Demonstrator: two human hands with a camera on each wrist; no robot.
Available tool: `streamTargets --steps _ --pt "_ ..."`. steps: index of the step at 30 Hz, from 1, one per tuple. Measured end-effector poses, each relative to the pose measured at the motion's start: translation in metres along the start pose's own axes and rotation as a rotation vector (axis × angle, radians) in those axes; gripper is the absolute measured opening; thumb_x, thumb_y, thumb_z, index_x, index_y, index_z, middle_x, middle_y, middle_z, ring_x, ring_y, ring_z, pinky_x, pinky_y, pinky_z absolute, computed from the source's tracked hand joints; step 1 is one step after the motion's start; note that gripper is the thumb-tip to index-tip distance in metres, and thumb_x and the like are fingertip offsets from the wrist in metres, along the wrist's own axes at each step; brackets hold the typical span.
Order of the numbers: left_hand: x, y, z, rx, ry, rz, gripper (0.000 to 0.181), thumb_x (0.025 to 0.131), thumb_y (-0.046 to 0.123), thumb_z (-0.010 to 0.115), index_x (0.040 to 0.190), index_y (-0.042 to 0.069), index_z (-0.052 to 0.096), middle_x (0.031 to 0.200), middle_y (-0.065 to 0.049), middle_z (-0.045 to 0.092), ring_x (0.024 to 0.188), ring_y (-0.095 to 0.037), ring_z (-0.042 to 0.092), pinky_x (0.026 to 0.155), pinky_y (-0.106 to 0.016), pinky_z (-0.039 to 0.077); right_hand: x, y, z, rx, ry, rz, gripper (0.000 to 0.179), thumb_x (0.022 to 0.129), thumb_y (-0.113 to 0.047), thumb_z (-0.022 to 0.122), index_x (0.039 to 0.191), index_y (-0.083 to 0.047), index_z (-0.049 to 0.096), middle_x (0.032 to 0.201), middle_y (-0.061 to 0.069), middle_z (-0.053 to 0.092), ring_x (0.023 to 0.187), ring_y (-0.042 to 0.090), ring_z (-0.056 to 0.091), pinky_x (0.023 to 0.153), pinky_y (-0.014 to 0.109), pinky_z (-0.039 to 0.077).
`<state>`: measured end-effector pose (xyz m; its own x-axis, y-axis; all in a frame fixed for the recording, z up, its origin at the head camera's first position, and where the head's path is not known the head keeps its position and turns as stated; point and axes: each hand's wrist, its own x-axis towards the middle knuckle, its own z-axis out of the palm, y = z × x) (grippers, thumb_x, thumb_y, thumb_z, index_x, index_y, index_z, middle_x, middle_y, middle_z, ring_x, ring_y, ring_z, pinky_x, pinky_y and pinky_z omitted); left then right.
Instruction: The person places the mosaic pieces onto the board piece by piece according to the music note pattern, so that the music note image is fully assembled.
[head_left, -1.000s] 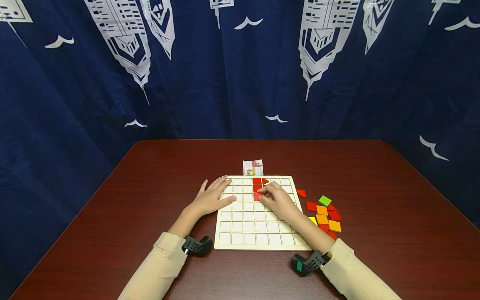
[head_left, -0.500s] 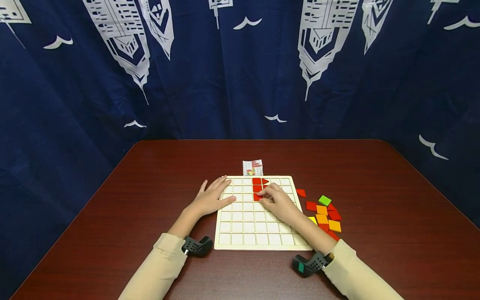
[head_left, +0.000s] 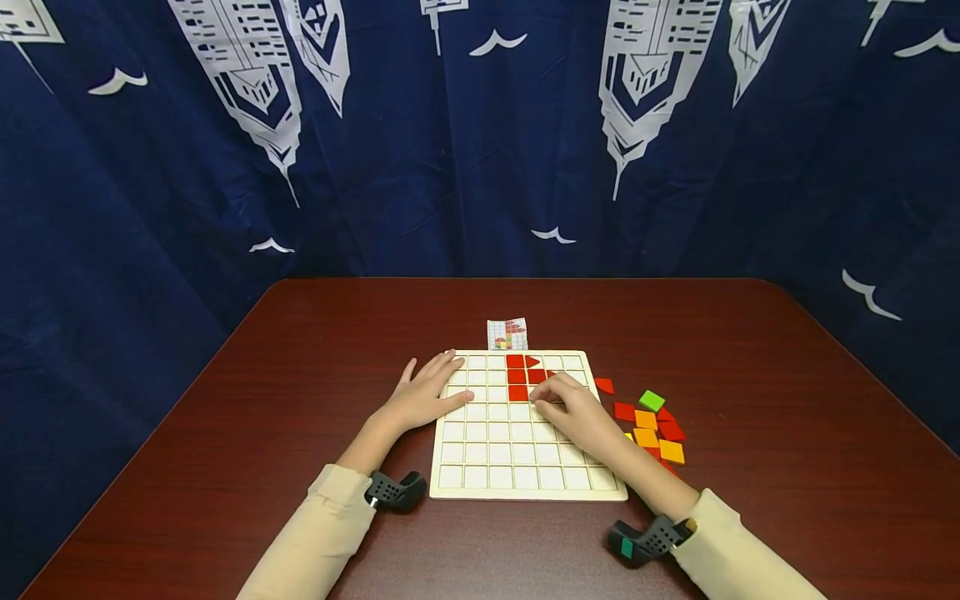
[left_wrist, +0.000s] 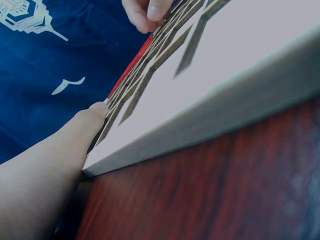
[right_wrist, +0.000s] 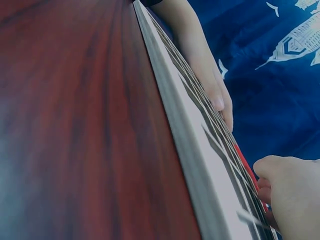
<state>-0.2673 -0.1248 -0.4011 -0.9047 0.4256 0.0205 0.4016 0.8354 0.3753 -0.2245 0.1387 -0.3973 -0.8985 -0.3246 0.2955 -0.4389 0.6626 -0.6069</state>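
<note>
My left hand (head_left: 423, 402) lies spread on the left edge of a pale wooden grid board (head_left: 491, 492), its thumb over the cells. In the upper middle of the board sit several red tiles: squares in one column, with a red square tile (head_left: 517, 392) lowest, and a pointed red piece (head_left: 532, 362) at the top. Just right of that lowest square hovers my right hand (head_left: 573, 412), low over the board. Its fingers are loosely bent and no tile shows between thumb and forefinger. The hand hides some cells and part of another red piece in the second row.
A small printed card (head_left: 507, 334) with a coloured grid picture lies behind the board. To the board's right is a loose pile of red, orange, yellow and green pieces, including a green tile (head_left: 652, 401) and an orange tile (head_left: 671, 452). The right forearm partly covers the pile.
The right hand was at the lowest red square, which settled flat into its cell. The hand has since drawn off it to the right and slightly nearer. The left hand stays put.
</note>
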Motion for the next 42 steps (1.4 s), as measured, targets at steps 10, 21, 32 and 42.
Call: streamTargets --steps 10,21,32,42 --pt "0.000 0.001 -0.001 -0.001 -0.002 -0.001 0.070 0.088 0.060 0.041 0.145 0.022 0.025 0.154 0.001 0.014 0.142 -0.018 0.013 0.112 -0.053 -0.002 -0.014 0.019 -0.019 -0.054 0.061 -0.020 0.009 0.085 -0.015 0.063 0.094 -0.017 0.066 0.092 -0.005 0.060 0.084 0.008 0.056 0.074 0.022 0.048" --pt "0.000 0.000 0.000 -0.013 -0.014 -0.010 0.071 0.088 0.060 0.040 0.145 0.022 0.023 0.154 0.001 0.012 0.142 -0.017 0.011 0.112 -0.052 -0.004 -0.033 0.047 -0.046 -0.143 0.057 -0.028 0.013 0.085 -0.019 0.064 0.098 -0.015 0.064 0.095 -0.004 0.059 0.088 0.013 0.054 0.079 0.033 0.045" --pt "-0.002 0.001 -0.001 -0.033 -0.006 -0.005 0.070 0.088 0.060 0.041 0.145 0.023 0.024 0.154 0.002 0.013 0.142 -0.017 0.011 0.112 -0.052 -0.005 -0.044 0.069 -0.065 -0.218 0.017 -0.004 0.025 0.083 -0.026 0.066 0.104 -0.014 0.063 0.103 0.003 0.058 0.101 0.026 0.051 0.084 0.044 0.028" --pt "-0.002 0.002 -0.001 -0.024 -0.005 0.000 0.071 0.088 0.060 0.040 0.145 0.022 0.023 0.154 0.001 0.013 0.142 -0.017 0.011 0.112 -0.052 -0.004 -0.045 0.072 -0.066 -0.243 0.014 -0.007 0.030 0.080 -0.029 0.068 0.104 -0.012 0.062 0.110 0.007 0.054 0.104 0.028 0.046 0.085 0.046 0.026"
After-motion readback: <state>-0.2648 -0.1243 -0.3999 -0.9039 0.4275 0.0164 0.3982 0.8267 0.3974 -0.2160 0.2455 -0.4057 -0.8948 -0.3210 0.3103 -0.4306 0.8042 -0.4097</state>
